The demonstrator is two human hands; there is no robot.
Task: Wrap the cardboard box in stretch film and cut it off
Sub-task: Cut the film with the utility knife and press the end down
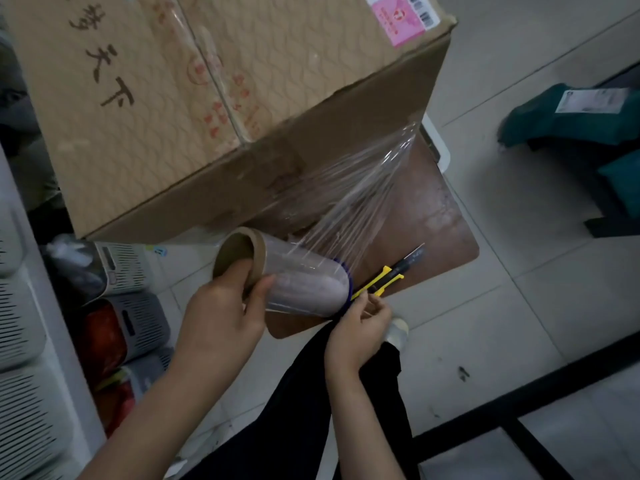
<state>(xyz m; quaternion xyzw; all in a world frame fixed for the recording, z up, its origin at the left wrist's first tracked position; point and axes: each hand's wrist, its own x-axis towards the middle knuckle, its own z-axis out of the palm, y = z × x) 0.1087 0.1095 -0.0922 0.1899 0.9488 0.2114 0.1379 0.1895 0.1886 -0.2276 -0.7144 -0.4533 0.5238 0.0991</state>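
**Q:** Where is the cardboard box, and what carries it?

**A:** The cardboard box (pixel 207 109) stands on a brown stool (pixel 433 223) and overhangs its far and left edges. The near right corner of the seat is bare.

**Q:** What is the state of the film?

**A:** A taut sheet of stretch film (pixel 356 195) runs from the right corner of the box down to the roll (pixel 294 275). The film is not cut. How many turns lie on the box cannot be told; only the sheet at that corner shows.

**Q:** Hand positions?

**A:** The left hand (pixel 221 313) holds the roll by its near end, fingers curled into the cardboard core, thumb on the film. The right hand (pixel 360 327) is at the near edge of the seat, fingers pinched narrow at the tail of the yellow utility knife (pixel 388 275). The knife lies on the seat, blade extended and pointing away. Whether the fingers grip it or only touch it cannot be told.

**Q:** Progress?

**A:** Judged late stage: wrapping appears near done. Remaining: lift the knife, sever the taut film between roll and box, press the loose end onto the box.
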